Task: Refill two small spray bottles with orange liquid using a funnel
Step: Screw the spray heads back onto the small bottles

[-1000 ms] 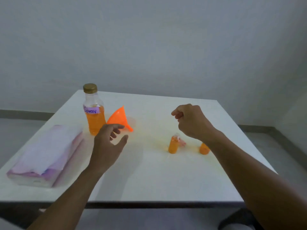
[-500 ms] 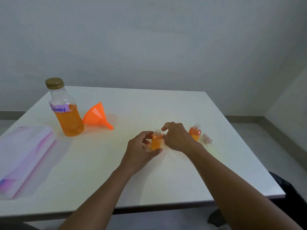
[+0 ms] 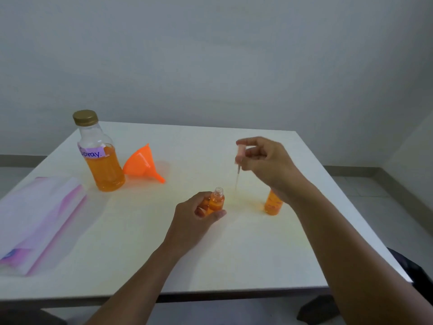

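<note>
My left hand (image 3: 194, 216) grips a small spray bottle (image 3: 216, 201) standing on the white table (image 3: 140, 242); its neck is uncapped and it holds orange liquid. My right hand (image 3: 269, 165) pinches a pink spray head (image 3: 240, 154) above the table, its thin dip tube hanging down. A second small bottle (image 3: 273, 205) with orange liquid stands to the right, its top hidden by my right wrist. A large bottle (image 3: 100, 156) labelled "Spray", gold cap on, is about half full of orange liquid at the back left. An orange funnel (image 3: 143, 164) lies on its side beside it.
A pink and white plastic-wrapped pack (image 3: 35, 219) lies at the table's left edge. A grey wall stands behind the table. A dark object (image 3: 412, 270) shows beyond the table's right front corner.
My right hand has lifted the spray head up out of the small bottle that my left hand holds. The view has shifted a little.
</note>
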